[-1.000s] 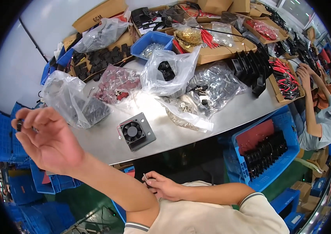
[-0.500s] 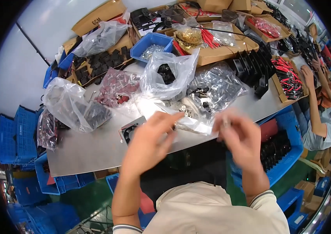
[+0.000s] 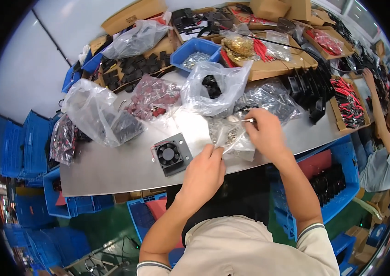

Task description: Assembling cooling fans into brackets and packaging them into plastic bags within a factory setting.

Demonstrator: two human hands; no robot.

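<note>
Nearest, over the near edge of the metal table (image 3: 107,172), the left hand (image 3: 205,171) has its fingertips together, apparently clamped on the near-left edge of a clear bag (image 3: 243,151) of small metal parts. The bag lies flat between the hands; left of it, a black fan (image 3: 169,153) sits on its dark plate, untouched. A little farther and right, the right hand (image 3: 267,134) has thumb and forefinger closed on a small metallic piece (image 3: 249,120), its exact kind too small to tell. The step in hand looks like handling small parts at the bag; the next move seems to call for a steady pinch and a still bag edge. Beyond lie a bag of reddish parts (image 3: 153,97) and, farthest, a blue bin (image 3: 182,49).
</note>
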